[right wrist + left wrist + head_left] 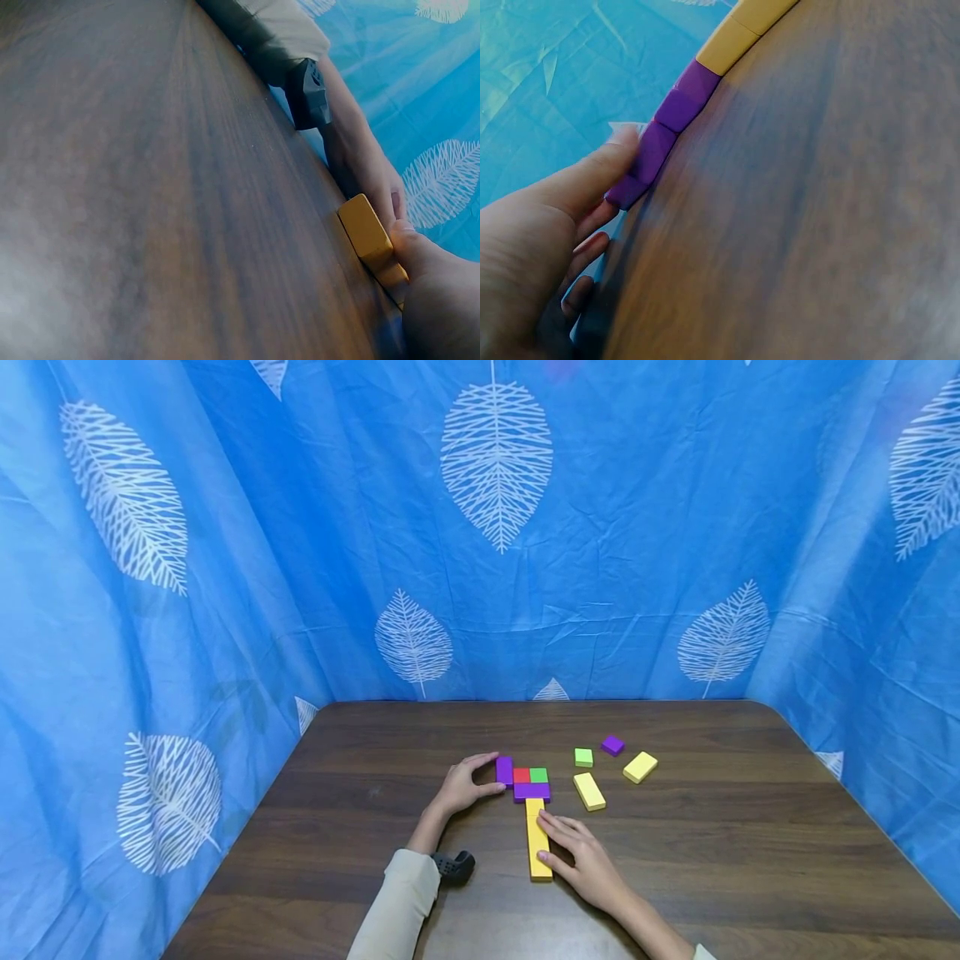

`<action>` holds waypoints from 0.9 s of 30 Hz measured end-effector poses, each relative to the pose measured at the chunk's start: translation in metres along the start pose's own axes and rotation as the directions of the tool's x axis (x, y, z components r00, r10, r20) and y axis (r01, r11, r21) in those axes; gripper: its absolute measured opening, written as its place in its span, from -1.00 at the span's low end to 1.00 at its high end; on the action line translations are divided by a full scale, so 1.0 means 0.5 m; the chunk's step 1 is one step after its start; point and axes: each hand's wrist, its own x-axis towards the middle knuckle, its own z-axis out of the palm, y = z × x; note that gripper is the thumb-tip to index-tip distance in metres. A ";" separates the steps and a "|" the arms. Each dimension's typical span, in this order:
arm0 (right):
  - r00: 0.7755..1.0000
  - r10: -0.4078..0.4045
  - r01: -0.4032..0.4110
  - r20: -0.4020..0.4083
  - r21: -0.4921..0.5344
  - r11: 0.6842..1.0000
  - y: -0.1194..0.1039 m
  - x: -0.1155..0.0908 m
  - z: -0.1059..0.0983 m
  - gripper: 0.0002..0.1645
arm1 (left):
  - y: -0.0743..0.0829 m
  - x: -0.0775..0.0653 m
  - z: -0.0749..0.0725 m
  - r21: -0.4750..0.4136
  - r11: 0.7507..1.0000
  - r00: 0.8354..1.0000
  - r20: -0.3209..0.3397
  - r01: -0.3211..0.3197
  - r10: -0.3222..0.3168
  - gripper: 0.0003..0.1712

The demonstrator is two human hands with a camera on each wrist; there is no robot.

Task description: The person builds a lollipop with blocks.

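Note:
My left hand [459, 787] pinches an upright-lying purple block [504, 771] between thumb and index finger, at the left end of a flat arrangement. Beside that block sit a red block [521, 775] and a green block [538, 775], with a crosswise purple block [532, 792] below them. A column of yellow blocks [537, 847] runs from there toward me. Along the column's right side rests my right hand [585, 860], fingers extended, fingertips at the upper part and thumb lower down. In the left wrist view, the left thumb [607, 169] presses against the purple block.
Loose on the brown table [712, 860], right of the arrangement, lie a light green block [583, 757], a small purple block [612, 745] and two pale yellow blocks, one nearer [589, 792] and one farther right [640, 767]. A blue leaf-patterned curtain [600, 527] hangs behind.

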 end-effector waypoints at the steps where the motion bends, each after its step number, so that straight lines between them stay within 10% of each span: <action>1: 1.000 0.000 0.000 -0.001 0.000 1.000 0.000 0.000 0.000 -0.41 | -0.001 0.000 0.000 0.002 1.000 1.000 -0.005 -0.002 0.002 -0.29; 27: 1.000 0.029 -0.029 0.009 0.019 0.999 -0.002 -0.001 -0.001 -0.41 | -0.003 -0.001 0.004 0.046 0.999 0.999 -0.026 -0.021 0.022 -0.37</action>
